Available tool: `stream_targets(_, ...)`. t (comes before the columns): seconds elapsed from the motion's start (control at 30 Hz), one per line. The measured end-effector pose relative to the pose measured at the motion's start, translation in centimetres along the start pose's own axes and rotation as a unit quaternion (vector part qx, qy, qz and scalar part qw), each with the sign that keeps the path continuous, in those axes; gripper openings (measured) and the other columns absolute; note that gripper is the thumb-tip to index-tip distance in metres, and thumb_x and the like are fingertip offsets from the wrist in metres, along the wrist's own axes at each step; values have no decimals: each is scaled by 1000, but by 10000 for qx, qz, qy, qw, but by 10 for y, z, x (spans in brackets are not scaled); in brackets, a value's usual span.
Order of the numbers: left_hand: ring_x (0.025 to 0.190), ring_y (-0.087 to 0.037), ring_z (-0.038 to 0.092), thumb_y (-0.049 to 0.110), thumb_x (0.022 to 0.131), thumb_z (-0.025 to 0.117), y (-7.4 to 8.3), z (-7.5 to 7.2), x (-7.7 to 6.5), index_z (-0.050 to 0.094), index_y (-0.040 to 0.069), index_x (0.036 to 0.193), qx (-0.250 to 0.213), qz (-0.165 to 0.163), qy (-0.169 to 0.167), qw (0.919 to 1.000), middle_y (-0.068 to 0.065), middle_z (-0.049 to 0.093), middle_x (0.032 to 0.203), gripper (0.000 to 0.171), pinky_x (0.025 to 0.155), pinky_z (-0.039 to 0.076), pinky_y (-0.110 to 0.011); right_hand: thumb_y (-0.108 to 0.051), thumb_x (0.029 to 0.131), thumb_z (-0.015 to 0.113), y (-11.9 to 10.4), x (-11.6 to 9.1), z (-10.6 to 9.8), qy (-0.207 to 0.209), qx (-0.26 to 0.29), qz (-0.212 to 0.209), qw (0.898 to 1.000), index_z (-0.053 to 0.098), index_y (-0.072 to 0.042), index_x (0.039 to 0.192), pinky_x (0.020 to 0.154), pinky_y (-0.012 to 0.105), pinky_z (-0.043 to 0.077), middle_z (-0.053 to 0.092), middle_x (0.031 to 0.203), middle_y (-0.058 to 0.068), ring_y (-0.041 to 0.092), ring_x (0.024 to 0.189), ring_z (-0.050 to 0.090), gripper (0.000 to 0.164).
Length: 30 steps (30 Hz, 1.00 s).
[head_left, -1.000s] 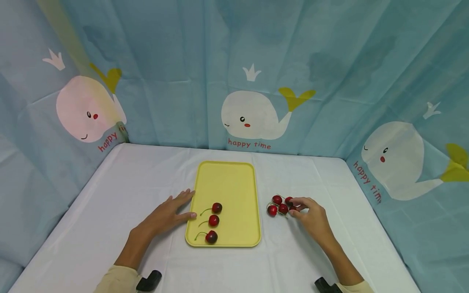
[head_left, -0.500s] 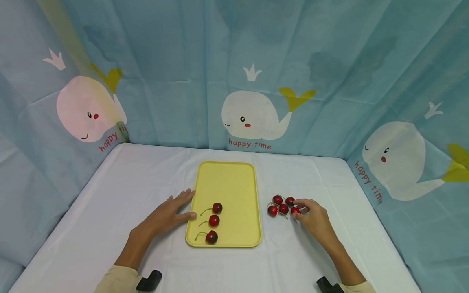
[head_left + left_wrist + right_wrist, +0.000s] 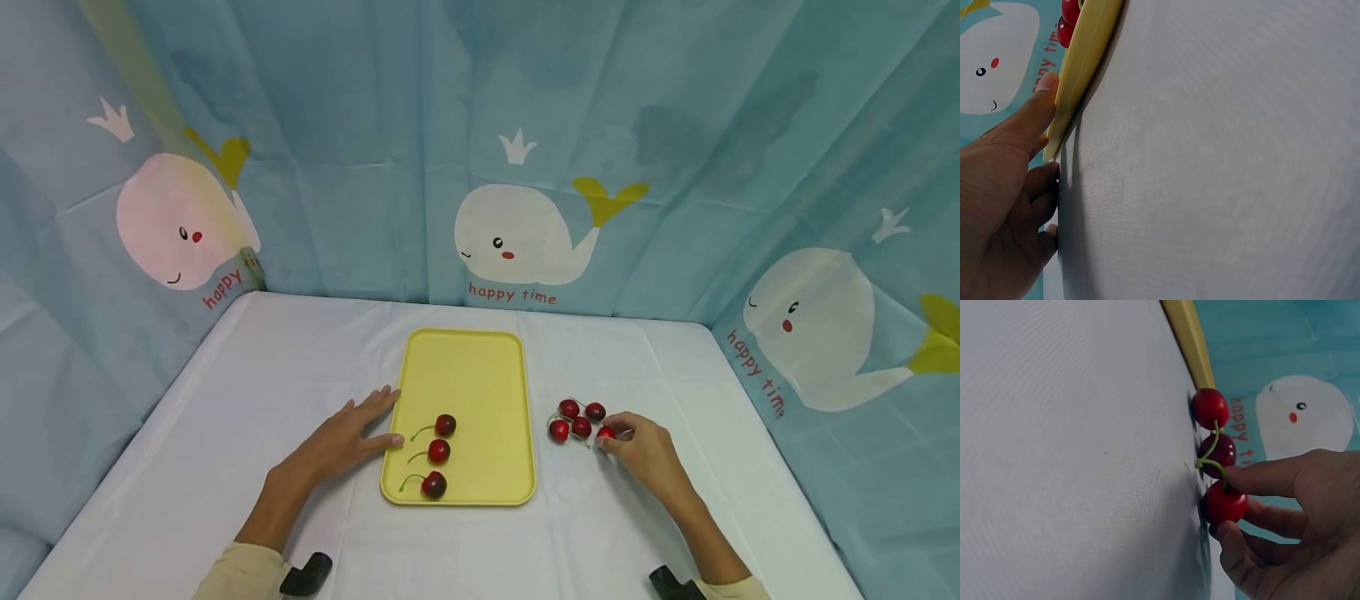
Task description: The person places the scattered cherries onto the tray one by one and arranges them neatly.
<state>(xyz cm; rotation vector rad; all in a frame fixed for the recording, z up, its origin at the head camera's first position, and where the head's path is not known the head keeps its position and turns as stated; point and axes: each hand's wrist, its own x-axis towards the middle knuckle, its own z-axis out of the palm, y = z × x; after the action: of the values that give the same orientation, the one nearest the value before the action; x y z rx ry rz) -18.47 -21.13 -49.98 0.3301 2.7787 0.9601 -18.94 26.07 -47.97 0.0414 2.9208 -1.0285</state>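
Observation:
On the left, my left hand (image 3: 337, 446) rests at the edge of a yellow tray (image 3: 480, 375), its thumb over the rim and its fingers stretched out. Three dark red cherries with green stems lie in a column on the tray, the middle cherry (image 3: 438, 451) among them. To the tray's right my right hand (image 3: 643, 450) pinches a red cherry (image 3: 1225, 501) between thumb and fingers, low over the cloth. Just left of it sits a cluster of several more cherries, including a dark cherry (image 3: 581, 427). The right wrist view shows the held cherry's green stem near the thumb.
A white cloth (image 3: 330, 333) covers the table. Blue curtains (image 3: 360, 167) printed with whales stand along the back and both sides. Black wrist straps sit at both sleeves.
My right hand has drawn slightly right and toward me with the pinched cherry, opening a small gap to the cluster. My left hand and the tray stay put.

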Motion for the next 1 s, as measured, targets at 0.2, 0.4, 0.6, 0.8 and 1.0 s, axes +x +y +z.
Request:
stream_targets(0.2,161,-41,24,57,96,72,0,0,0,40,17,166,17,36,10,10000,-16,31,173,86,130,15,-65,-15,94,78,3,0,2,-7,96,9,10000,77,-11,120,65,29,52,70,105,10,21,85,61,26)
stream_targets(0.4,161,-41,24,56,96,73,-1,0,0,40,17,166,12,57,17,10000,-16,31,172,86,130,15,-65,-19,96,77,5,0,2,55,373,9,9993,80,-14,116,66,28,53,70,117,12,19,83,64,21)
stream_targets(0.6,161,-40,24,56,96,73,-1,0,0,40,16,165,15,79,13,10000,-16,32,172,87,131,14,-63,-19,97,79,3,-1,-1,104,684,-69,9976,77,-12,122,67,25,58,75,123,12,16,86,71,26)
stream_targets(0.8,161,-39,24,56,96,73,-1,1,1,40,16,165,10,136,31,9999,-16,32,172,86,131,14,-62,-15,96,78,-2,-3,-3,167,963,-104,9952,75,-11,128,66,24,58,73,125,15,18,86,72,32)
stream_targets(1.0,161,-39,24,56,96,73,-1,0,1,39,16,166,-3,83,10,10000,-16,32,172,86,131,14,-63,-17,96,81,-6,-5,-4,193,1087,-277,9935,75,-10,128,65,24,59,74,121,15,19,85,73,34)
